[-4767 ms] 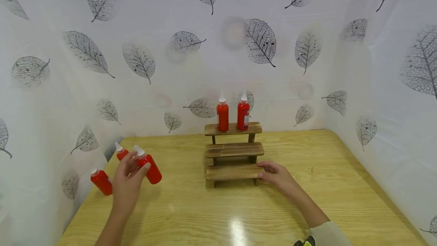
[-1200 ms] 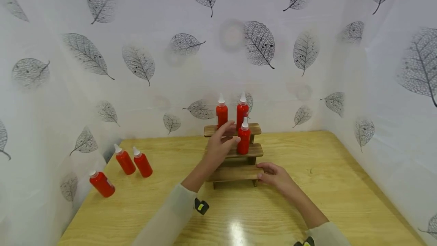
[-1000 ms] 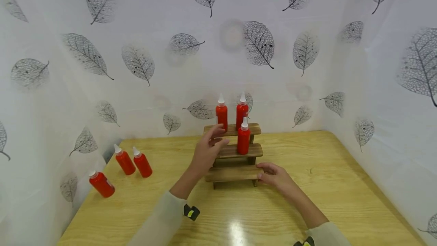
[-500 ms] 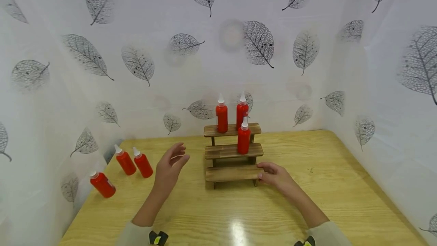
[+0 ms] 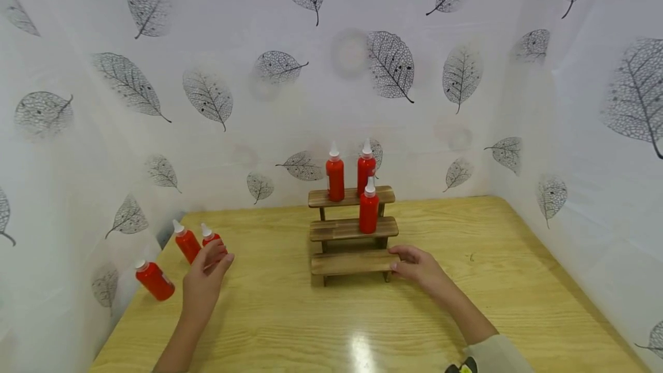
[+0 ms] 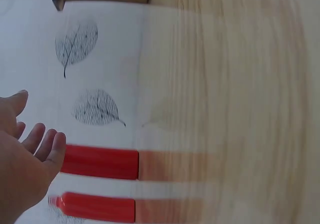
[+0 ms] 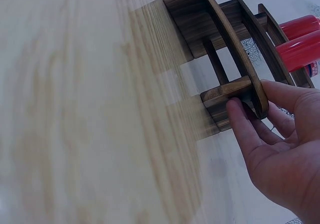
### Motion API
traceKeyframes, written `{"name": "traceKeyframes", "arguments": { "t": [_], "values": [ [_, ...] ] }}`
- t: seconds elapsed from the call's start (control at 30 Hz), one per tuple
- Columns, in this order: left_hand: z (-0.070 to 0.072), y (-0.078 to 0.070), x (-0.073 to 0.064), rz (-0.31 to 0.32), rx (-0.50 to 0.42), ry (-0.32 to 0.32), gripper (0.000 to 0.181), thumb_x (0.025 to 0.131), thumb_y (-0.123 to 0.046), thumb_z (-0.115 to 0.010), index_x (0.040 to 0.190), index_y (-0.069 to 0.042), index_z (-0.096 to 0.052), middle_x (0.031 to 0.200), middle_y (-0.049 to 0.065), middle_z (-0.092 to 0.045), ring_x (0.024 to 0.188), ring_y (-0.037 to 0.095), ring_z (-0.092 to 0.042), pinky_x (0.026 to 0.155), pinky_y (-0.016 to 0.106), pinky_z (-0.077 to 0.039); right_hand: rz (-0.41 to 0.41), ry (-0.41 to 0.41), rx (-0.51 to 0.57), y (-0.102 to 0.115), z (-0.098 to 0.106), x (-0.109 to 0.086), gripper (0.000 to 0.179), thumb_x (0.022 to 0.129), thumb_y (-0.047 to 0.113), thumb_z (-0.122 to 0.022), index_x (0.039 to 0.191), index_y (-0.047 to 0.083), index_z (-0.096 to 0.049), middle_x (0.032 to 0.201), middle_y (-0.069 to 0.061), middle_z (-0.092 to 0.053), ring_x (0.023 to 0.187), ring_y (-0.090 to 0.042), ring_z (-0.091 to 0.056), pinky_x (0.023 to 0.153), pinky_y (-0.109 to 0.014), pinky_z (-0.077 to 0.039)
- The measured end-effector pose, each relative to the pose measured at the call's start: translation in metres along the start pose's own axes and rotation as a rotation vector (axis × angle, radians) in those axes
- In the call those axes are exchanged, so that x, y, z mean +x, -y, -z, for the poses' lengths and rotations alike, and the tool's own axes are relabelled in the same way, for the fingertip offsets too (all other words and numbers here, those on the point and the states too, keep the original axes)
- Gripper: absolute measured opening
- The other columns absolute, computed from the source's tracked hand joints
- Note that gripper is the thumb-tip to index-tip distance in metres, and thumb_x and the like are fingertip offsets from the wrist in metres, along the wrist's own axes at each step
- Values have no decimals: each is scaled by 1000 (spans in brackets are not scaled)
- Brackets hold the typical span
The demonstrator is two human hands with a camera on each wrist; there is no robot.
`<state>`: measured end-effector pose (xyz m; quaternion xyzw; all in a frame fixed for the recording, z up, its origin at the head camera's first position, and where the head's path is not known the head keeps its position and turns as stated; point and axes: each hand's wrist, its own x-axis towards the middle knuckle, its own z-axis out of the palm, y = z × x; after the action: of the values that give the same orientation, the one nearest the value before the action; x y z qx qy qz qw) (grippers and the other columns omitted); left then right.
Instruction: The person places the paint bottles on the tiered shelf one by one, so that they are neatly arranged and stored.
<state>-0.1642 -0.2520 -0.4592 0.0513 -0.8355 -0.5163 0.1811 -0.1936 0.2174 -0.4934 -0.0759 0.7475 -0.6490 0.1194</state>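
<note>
My left hand (image 5: 201,289) is at a red squeeze bottle (image 5: 210,239) with a white nozzle, partly hidden behind the fingers. In the left wrist view its thumb and fingers stand apart, the bottle (image 6: 102,163) just beyond the fingertips. With thumb and fingers, my right hand (image 5: 425,270) pinches the right end of the lowest step of a three-tier wooden display stand (image 5: 352,263). The right wrist view shows this hand (image 7: 290,149) at the step's end. Two red bottles (image 5: 335,180) (image 5: 365,171) stand on the top tier, and another (image 5: 368,214) on the middle tier's right side.
Two more red bottles stand at the table's left: one with a pointed nozzle (image 5: 187,244), one with a flat-looking white cap (image 5: 155,281). A white leaf-print curtain (image 5: 279,102) surrounds the wooden table (image 5: 290,315) at the back and sides.
My left hand carried a red bottle from the left to the middle tier, let go of it, and moved back left to another bottle. My right hand has stayed on the stand.
</note>
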Motion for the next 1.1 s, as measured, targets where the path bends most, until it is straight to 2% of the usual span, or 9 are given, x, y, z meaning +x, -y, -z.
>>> {"name": "traceKeyframes", "arguments": {
  "t": [0.1,0.2,0.37,0.5,0.57,0.63,0.83,1.1],
  "values": [
    [12,6,3,37,18,-32,54,99,-37,-64,147,-16,-50,135,8,-60,110,-2,-52,88,-2,-39,12,4,1,0,0,0,55,96,20,-69,141,-5,-50,138,-27,-53,114,-24,-64,96,-37,-57],
    [20,11,8,67,55,-50,57,100,-39,-61,150,-15,-47,141,12,-56,117,10,-51,87,-3,-37,12,3,0,0,0,0,55,97,20,-69,141,-4,-50,138,-27,-53,114,-24,-63,96,-37,-57],
    [24,18,20,85,100,-71,58,101,-39,-59,151,-14,-45,146,13,-52,128,27,-49,94,4,-41,-4,-7,-10,0,0,-1,54,96,22,-69,142,-2,-51,138,-25,-54,115,-25,-63,96,-37,-57],
    [24,22,28,88,122,-61,60,101,-41,-59,153,-15,-42,148,13,-50,132,30,-48,109,28,-46,-7,-13,-17,-1,-1,0,54,96,23,-70,141,-1,-52,138,-24,-55,115,-25,-63,96,-37,-57],
    [24,22,31,89,118,-50,61,101,-41,-59,153,-14,-42,150,14,-49,135,32,-47,113,41,-45,-1,-9,-19,-1,-2,0,54,96,23,-69,141,-1,-52,138,-25,-55,115,-25,-63,96,-37,-57],
    [24,22,33,92,111,-36,62,101,-41,-58,154,-15,-40,151,15,-48,136,34,-46,113,48,-44,-2,-10,-22,-1,-2,0,54,96,23,-69,141,-1,-52,138,-24,-55,115,-25,-63,96,-37,-57],
    [22,22,38,121,83,-15,60,102,-38,-58,156,-20,-37,154,12,-47,138,32,-46,113,46,-44,-6,-15,-32,1,-4,-1,54,96,25,-70,141,1,-52,139,-23,-55,116,-27,-63,96,-37,-57],
    [17,23,46,197,9,-17,57,103,-31,-59,154,-18,-37,155,13,-45,142,32,-41,116,53,-38,-7,-16,-29,0,-2,0,54,96,24,-70,141,0,-52,139,-24,-55,117,-27,-63,96,-37,-57]
  ]
}}
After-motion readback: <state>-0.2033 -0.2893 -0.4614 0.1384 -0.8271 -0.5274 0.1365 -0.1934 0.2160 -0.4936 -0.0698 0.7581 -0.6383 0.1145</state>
